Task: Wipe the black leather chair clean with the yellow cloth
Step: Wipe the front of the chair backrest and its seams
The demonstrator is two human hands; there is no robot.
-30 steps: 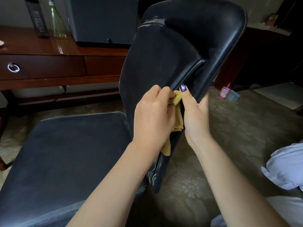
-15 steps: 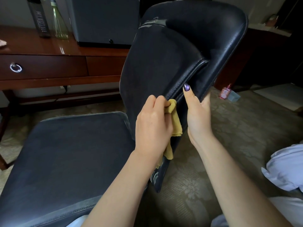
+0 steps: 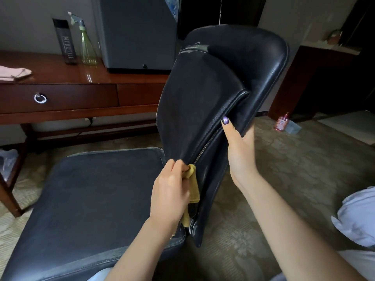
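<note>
Over on the far left, the worktop [image 3: 60,78] carries a folded pink cloth [image 3: 14,72], a dark bottle [image 3: 66,42] and a green spray bottle [image 3: 86,43], all parked well apart from the action and not in play. Moving in, the black leather chair [image 3: 91,199] shows its broad seat low in the view, with the backrest [image 3: 203,94] rising beside it. Now the left hand [image 3: 170,195]: fingers curled tight around the bunched yellow cloth [image 3: 193,185], pressing a corner of it into the stitched seam low on the backrest's side, where the panel edge meets the shell. That looks like crevice work, the cloth pinched small so it can get into the groove. Further right, the right hand [image 3: 239,151] clamps the backrest edge, thumb in front and fingers wrapped behind, likely steadying it and easing the seam open. On the carpet beyond sits a small pink bottle [image 3: 281,122].
</note>
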